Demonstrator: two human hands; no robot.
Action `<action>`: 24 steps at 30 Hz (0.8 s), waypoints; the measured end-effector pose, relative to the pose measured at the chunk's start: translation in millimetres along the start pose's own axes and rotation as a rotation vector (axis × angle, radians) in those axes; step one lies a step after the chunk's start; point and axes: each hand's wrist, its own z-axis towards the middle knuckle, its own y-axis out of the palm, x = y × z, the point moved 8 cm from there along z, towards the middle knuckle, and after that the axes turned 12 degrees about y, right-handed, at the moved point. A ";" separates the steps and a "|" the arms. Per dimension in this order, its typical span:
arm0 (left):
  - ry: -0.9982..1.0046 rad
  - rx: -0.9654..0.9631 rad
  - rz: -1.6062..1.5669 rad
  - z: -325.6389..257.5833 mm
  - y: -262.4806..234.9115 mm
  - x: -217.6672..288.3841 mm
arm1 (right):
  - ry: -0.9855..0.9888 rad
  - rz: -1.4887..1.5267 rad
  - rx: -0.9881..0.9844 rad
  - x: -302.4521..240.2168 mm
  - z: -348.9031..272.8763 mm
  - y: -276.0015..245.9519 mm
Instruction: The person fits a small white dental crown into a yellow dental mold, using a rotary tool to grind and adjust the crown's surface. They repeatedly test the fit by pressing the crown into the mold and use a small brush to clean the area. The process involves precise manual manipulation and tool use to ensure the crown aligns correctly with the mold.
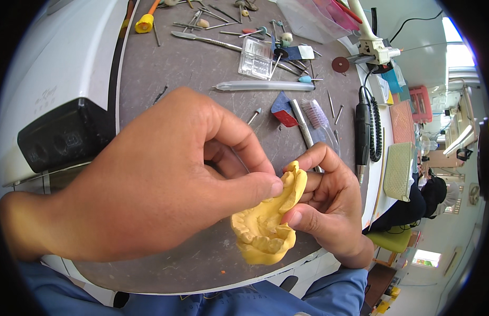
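Person, own body: left hand (165, 179) and right hand (328, 203) showing bare, wearing no gloves or rings. Blue fabric sleeve (336, 289) covering the right wrist at lower right; matching blue garment (55, 295) running along the frame's lower edge.

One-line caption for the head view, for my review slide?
Both hands, left hand and right hand, hold a yellow dental cast above a grey workbench strewn with tools.

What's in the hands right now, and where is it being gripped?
A yellow dental cast. The right hand holds it by its right edge, thumb in front, fingers behind; the left hand pinches its upper rim with thumb and forefinger.
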 end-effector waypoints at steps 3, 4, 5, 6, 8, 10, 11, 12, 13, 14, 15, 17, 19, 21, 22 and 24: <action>0.003 -0.004 0.002 -0.4 0.9 1.4 | -0.015 0.012 -0.008 -0.3 -1.1 0.1; 0.003 -0.007 0.006 0.3 1.0 1.1 | -0.019 0.017 -0.009 -0.1 -0.9 -0.5; 0.003 -0.011 0.014 0.6 0.7 0.8 | -0.009 0.007 0.002 0.5 -0.7 -1.3; 0.004 -0.014 0.013 0.8 0.6 0.7 | 0.000 -0.002 0.012 0.5 -0.5 -1.5; 0.011 -0.025 0.001 1.7 1.1 0.1 | 0.030 0.023 0.068 0.8 -0.6 -2.5; 0.018 -0.026 -0.011 0.5 1.4 0.0 | 0.071 0.087 0.148 2.5 -0.8 -1.9; 0.021 -0.026 -0.015 0.1 1.6 0.0 | 0.069 0.088 0.145 2.5 -0.7 -1.6; 0.026 -0.031 -0.024 0.2 1.9 0.5 | 0.067 0.088 0.145 2.4 -0.6 -1.6; 0.032 -0.036 -0.033 0.3 2.2 1.1 | 0.066 0.089 0.145 2.4 -0.4 -1.9; 0.040 -0.043 -0.046 0.6 2.8 2.1 | 0.038 0.059 0.100 1.0 -0.1 -0.9; 0.042 -0.049 -0.052 1.1 3.3 2.2 | 0.011 0.029 0.055 0.8 -0.4 -2.2; 0.041 -0.057 -0.055 1.9 4.0 2.1 | -0.014 -0.004 0.016 -0.4 -1.0 -1.4; 0.033 -0.053 -0.048 1.4 3.6 2.0 | -0.008 -0.012 0.020 -1.1 -1.0 -0.7; 0.025 -0.047 -0.038 1.1 3.3 1.8 | -0.006 -0.007 0.020 -1.0 -0.9 -0.7; 0.022 -0.045 -0.033 1.1 3.2 1.6 | -0.006 -0.004 0.021 -0.8 -0.9 -0.7; 0.016 -0.042 -0.022 1.1 2.8 1.4 | 0.040 0.052 0.110 0.9 -0.4 -1.3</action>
